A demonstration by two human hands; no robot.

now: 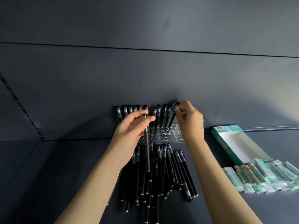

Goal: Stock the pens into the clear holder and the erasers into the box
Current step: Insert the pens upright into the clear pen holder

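A clear holder [168, 135] with many round holes stands against the back wall, and several black pens [159, 115] stand upright in its back row. My left hand [129, 135] pinches one black pen [147, 152] near its cap, the pen hanging down in front of the holder. My right hand [190, 120] pinches the cap of the rightmost standing pen [172, 118], which leans in a hole of the holder. A pile of black pens [161, 172] lies on the shelf before the holder. Wrapped erasers [262, 177] lie at the right beside an open teal-and-white box [229, 143].
The dark shelf floor [48, 175] stretches left of the pen pile. A dark back wall [145, 78] rises right behind the holder. A rail [267, 127] runs along the shelf's back right edge behind the box.
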